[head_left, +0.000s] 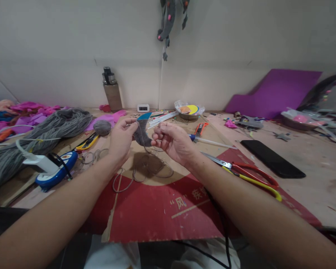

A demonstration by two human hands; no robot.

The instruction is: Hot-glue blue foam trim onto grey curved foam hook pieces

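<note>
My left hand [123, 136] is closed, thumb and fingers pinching a crescent-shaped piece [142, 133] held above the cardboard. Grey yarn covers most of the crescent, and its upper tip shows bare blue. Close by on the right is my right hand [173, 141], thumb and forefinger pressed together and the other fingertips at the crescent's lower end. What lies in that pinch is too small to make out. A loose grey yarn strand [134, 172] hangs below the crescent and loops over the red and tan cardboard [156, 224].
Red-and-yellow-handled scissors [253, 175], a phone [273, 158] and an orange cutter [201, 129] lie to the right. On the left are a grey yarn skein [44, 138], a yarn ball [102, 127], a yellow cutter [87, 142] and a blue power strip [56, 172]. A bottle [112, 89] stands behind.
</note>
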